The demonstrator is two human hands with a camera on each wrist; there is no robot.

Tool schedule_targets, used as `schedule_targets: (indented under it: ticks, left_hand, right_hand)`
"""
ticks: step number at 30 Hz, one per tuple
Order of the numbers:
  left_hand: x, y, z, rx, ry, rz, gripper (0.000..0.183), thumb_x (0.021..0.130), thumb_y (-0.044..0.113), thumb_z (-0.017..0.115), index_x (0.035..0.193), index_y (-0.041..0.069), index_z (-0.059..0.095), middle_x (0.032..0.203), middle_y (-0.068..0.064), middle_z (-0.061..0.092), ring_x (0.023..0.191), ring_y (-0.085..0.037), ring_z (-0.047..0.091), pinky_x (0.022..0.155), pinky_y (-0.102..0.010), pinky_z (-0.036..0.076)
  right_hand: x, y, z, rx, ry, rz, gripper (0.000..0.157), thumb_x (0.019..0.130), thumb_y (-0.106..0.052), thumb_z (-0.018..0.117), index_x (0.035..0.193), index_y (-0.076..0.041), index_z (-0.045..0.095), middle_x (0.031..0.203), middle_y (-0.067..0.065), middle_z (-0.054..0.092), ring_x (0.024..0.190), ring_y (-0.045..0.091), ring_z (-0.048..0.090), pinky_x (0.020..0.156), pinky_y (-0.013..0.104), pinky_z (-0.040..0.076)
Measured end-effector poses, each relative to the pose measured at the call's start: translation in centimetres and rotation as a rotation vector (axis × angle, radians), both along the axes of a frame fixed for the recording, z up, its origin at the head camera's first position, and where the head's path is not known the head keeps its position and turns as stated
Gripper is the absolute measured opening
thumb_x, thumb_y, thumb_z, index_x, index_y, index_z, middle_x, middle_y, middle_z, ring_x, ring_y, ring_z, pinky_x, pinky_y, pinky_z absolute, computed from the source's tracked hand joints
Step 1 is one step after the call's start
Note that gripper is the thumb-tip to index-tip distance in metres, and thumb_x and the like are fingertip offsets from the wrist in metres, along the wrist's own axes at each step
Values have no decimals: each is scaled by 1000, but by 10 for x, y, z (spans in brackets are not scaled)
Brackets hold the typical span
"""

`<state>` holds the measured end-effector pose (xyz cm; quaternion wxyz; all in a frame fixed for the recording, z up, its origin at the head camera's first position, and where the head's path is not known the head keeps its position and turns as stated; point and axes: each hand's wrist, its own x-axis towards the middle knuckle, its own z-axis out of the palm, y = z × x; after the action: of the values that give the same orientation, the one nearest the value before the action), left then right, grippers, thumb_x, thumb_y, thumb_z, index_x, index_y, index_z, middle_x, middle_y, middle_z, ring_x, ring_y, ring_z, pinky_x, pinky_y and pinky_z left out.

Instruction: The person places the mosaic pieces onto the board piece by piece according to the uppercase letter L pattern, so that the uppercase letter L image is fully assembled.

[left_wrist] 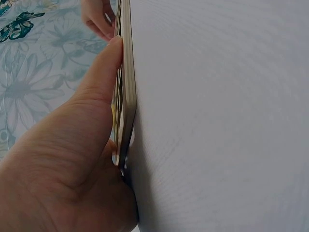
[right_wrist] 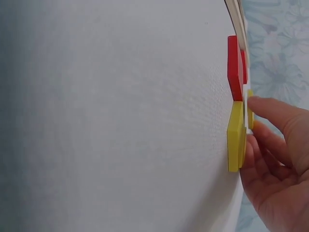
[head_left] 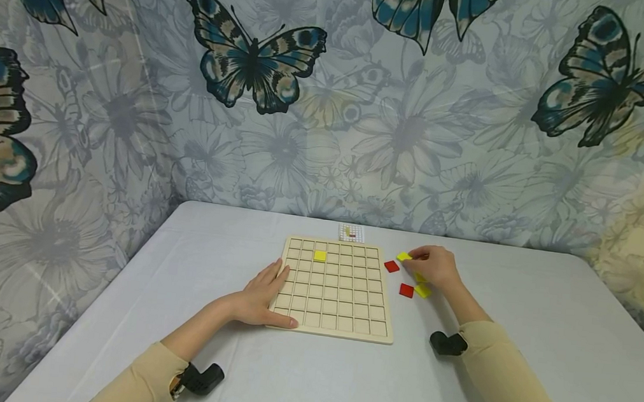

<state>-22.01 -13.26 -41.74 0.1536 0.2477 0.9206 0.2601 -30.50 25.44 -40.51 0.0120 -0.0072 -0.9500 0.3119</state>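
A pale wooden grid board [head_left: 332, 291] lies flat on the table, with one yellow square tile [head_left: 320, 256] in an upper cell. My left hand [head_left: 261, 294] rests at the board's near left corner, fingers spread along the left edge and thumb on the front edge. To the right of the board, my right hand [head_left: 436, 266] pinches a yellow tile [head_left: 404, 257] between thumb and fingers, also seen in the right wrist view. Beside and below this hand lie two red tiles [head_left: 407, 291] and two more yellow tiles [head_left: 422, 290], one partly hidden by the hand.
Behind the board lies a small printed card [head_left: 351, 233] with a grid pattern. A white cloth covers the table [head_left: 539, 348]. Butterfly-patterned fabric [head_left: 328, 131] hangs at the back and left. Each wrist bears a black camera [head_left: 449, 344].
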Motion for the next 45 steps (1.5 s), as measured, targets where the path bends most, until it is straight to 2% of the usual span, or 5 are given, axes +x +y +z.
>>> schedule_targets:
  ticks: [10, 16, 21, 28, 45]
  left_hand:
    - [0, -1, -1, 2, -11, 7, 115, 82, 57, 70, 155, -1, 4, 160, -21, -10, 147, -36, -9, 114, -58, 6]
    - [1, -1, -1, 10, -5, 0, 114, 82, 57, 71, 155, -1, 5, 160, -22, -9, 147, -37, -8, 114, -58, 6]
    - [0, 0, -2, 7, -6, 2, 114, 82, 57, 71, 155, -1, 5, 160, -22, -9, 147, -37, -8, 114, -58, 6]
    - [-1, 0, -1, 15, -14, 2, 114, 82, 57, 70, 155, -1, 4, 160, -22, -9, 147, -38, -8, 114, -59, 6]
    - [0, 0, -1, 13, -16, 6, 115, 81, 58, 70, 156, 0, 4, 161, -20, -10, 147, -35, -9, 114, -58, 5]
  right_hand:
    - [7, -6, -2, -134, 9, 8, 44, 88, -34, 74, 118, -2, 68, 112, 18, 68, 100, 30, 60, 74, 31, 49]
    - [15, -21, 2, -261, -9, 14, 46, 86, -36, 75, 119, -5, 67, 113, 15, 68, 101, 27, 62, 82, 35, 49]
    - [21, -36, 2, -331, -33, 33, 47, 86, -36, 76, 120, -6, 67, 115, 13, 68, 98, 25, 66, 82, 35, 53]
    - [31, -55, 4, -351, -19, 81, 41, 84, -34, 77, 116, -8, 70, 114, 11, 69, 108, 27, 62, 87, 40, 48]
    - [42, -95, 1, -348, -27, 238, 31, 83, -27, 80, 107, -10, 74, 94, 0, 71, 86, 15, 66, 82, 35, 50]
